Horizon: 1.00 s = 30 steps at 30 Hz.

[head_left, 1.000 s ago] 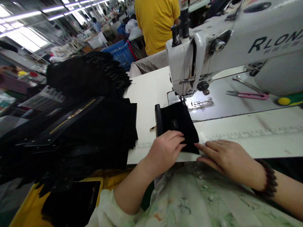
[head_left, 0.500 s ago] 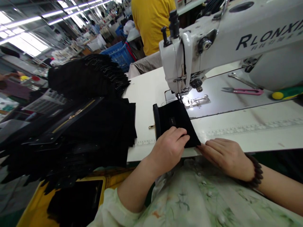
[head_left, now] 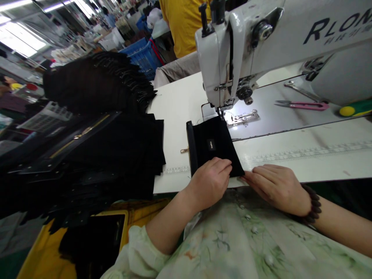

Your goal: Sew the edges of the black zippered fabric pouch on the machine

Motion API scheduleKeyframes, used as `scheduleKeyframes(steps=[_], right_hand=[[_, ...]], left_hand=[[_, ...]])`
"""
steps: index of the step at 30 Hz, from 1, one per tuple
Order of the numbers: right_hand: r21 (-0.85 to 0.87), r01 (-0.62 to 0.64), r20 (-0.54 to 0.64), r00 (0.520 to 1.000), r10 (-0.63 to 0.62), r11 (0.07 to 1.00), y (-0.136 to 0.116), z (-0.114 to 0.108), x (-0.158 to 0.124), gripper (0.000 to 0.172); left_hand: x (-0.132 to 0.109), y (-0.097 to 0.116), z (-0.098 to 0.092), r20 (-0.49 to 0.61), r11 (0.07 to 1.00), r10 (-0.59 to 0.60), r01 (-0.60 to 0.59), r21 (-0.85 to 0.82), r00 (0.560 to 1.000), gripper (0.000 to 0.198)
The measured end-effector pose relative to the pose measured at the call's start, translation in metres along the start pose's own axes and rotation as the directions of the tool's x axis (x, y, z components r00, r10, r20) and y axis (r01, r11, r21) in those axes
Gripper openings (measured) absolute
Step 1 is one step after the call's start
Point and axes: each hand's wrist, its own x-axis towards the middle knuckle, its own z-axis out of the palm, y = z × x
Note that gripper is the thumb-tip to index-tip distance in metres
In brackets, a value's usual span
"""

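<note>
Black pouch [head_left: 222, 141] lies on tabletop [head_left: 174, 112], far right corner at presser foot [head_left: 220, 114]. Left hand [head_left: 209, 184] pinches its near edge; right hand [head_left: 276, 189], near corner. Uneven pull could skew it.

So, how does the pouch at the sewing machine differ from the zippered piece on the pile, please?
On the pouch, the gold pull sticks out past one edge; the zippered piece shows its gold zip face up. The pouch bears a small label; none is visible on the zippered piece. The left hand and right hand touch the pouch, not the zippered piece. Both are black with gold metal.
</note>
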Motion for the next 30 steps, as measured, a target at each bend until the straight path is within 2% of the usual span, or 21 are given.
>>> scheduleKeyframes(steps=[2,5,10,16,23,30], right_hand=[[-0.018,0.051,-0.018,0.999,-0.051,0.999,0.001,0.0,0.0,0.014],[-0.009,0.04,-0.015,0.999,-0.04,0.999,0.0,-0.001,0.001,0.013],[-0.004,0.005,-0.012,1.0,-0.005,1.0,-0.001,-0.005,0.005,0.015],[-0.017,-0.031,-0.01,0.999,0.031,0.999,0.007,-0.014,0.005,0.017],[-0.051,0.023,0.031,0.999,-0.021,0.998,0.008,-0.013,0.013,0.017],[0.024,0.073,-0.015,0.997,-0.072,0.997,0.005,-0.009,0.009,0.02]], left_hand=[[-0.001,0.0,0.002,0.039,0.999,-0.002,0.0,0.04,0.999,0.023],[-0.002,0.001,0.005,0.07,0.992,0.019,-0.028,0.125,0.997,0.024],[0.0,0.003,0.007,0.028,0.961,0.089,-0.093,0.262,0.996,0.028],[0.002,0.004,-0.001,-0.039,0.964,0.086,-0.073,0.255,0.996,0.035],[0.0,0.004,-0.001,-0.051,0.965,0.092,-0.077,0.251,0.994,0.027],[0.0,0.003,-0.007,0.086,0.955,0.149,-0.166,0.244,0.985,0.028]])
